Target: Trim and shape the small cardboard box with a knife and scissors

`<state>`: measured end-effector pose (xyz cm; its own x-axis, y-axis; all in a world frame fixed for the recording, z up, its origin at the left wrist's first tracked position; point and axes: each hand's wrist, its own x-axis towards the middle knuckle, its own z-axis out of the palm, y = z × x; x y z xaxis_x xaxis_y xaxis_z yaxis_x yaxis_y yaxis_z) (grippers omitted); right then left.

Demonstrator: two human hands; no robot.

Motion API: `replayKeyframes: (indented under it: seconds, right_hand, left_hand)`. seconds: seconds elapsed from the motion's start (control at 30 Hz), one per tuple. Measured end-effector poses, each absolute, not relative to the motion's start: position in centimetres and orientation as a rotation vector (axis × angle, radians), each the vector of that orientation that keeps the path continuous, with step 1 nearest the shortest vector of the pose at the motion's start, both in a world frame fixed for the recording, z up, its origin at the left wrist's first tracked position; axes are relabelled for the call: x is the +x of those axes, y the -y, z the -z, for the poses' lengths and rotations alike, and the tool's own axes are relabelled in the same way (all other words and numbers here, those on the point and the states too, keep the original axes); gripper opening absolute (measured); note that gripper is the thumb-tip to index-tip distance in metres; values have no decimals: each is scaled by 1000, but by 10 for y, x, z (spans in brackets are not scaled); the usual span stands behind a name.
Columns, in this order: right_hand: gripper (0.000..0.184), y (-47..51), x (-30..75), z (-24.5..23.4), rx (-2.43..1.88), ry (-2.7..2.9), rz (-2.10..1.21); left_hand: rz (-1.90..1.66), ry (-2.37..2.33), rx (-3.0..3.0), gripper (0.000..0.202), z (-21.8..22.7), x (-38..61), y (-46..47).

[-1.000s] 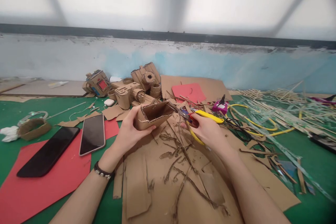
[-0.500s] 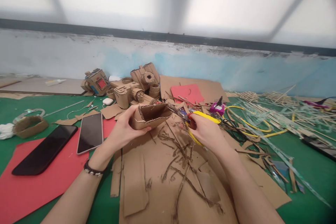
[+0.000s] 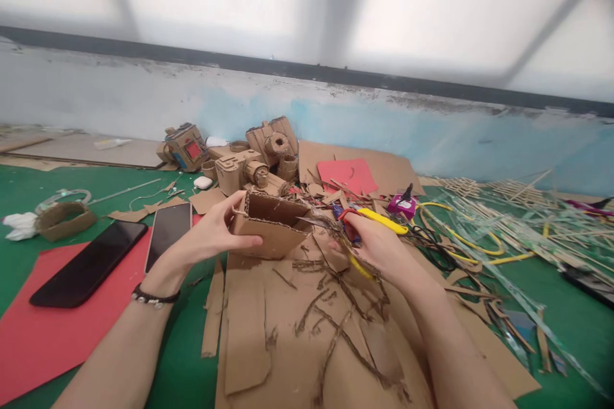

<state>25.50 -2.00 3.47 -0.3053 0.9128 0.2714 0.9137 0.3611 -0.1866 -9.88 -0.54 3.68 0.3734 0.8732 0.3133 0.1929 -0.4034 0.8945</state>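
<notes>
My left hand (image 3: 211,233) grips a small open cardboard box (image 3: 271,223) by its left end and holds it above the table. My right hand (image 3: 378,244) is closed on yellow-handled scissors (image 3: 378,220), whose blades reach to the box's right edge. Thin cardboard strips (image 3: 336,307) lie on the flat cardboard sheet (image 3: 297,358) under both hands.
Two phones (image 3: 167,233) (image 3: 89,263) lie on red paper (image 3: 52,332) at the left. Cardboard camera models (image 3: 240,169) stand behind the box. A purple tool (image 3: 401,204), yellow cable (image 3: 474,246) and a heap of sticks (image 3: 527,217) fill the right side of the green mat (image 3: 29,192).
The box has tipped, so its opening now faces more upward and its left end sits lower. The scissors have closed in on the box's right edge. The camera has shifted slightly.
</notes>
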Motion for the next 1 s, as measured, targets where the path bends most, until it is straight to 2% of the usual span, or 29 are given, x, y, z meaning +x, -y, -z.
replayKeyframes:
  seconds: [0.13,0.37,0.6,0.8,1.0]
  right_hand:
    - [37,19,261,-34,-1660,2280,-64]
    - [36,22,257,-33,-1495,2371,-121]
    - [32,24,256,-38,-1700,2376,116]
    - [39,29,241,-38,-1500,2442,129]
    - [42,31,245,-33,-1545,2373,266]
  left_hand:
    - [-1029,-905,1782,65,-35,-103,6]
    - [-965,-868,1719,72,-33,-109,5]
    - [-990,-879,1742,79,-32,-112,3]
    - [-905,-873,1745,85,-37,-112,5]
    - [-904,-799,1658,88,-37,-114,5]
